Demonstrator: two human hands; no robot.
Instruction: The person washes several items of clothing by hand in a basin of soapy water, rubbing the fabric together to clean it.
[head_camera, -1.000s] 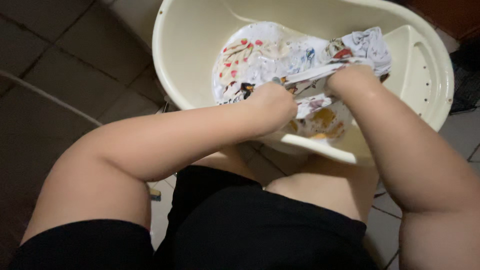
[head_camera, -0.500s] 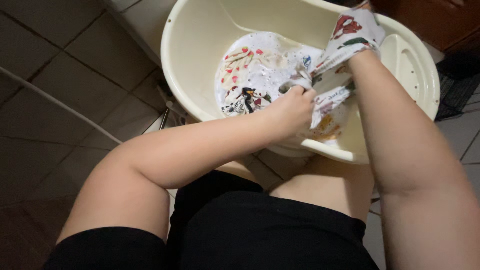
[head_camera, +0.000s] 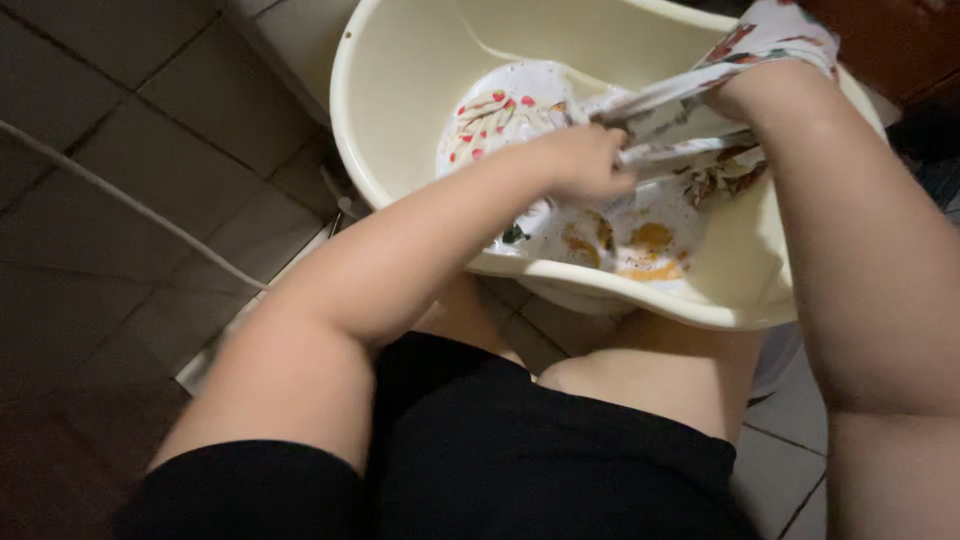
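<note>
The printed white cloth (head_camera: 640, 235) lies wet in the cream basin (head_camera: 400, 90), partly lifted over soapy water, so the washing looks midway, with rinsing and wringing left. The left hand (head_camera: 585, 160) clenches a fold near the middle; the right hand (head_camera: 760, 85), wrapped in cloth, pulls it taut toward the far rim. A thin hose (head_camera: 130, 205) crosses the tiled floor (head_camera: 90, 90), well apart; nothing obstructs.

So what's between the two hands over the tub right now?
In the head view, a taut stretch of the wet printed cloth runs from the left hand to the right hand, above the cream tub.
</note>
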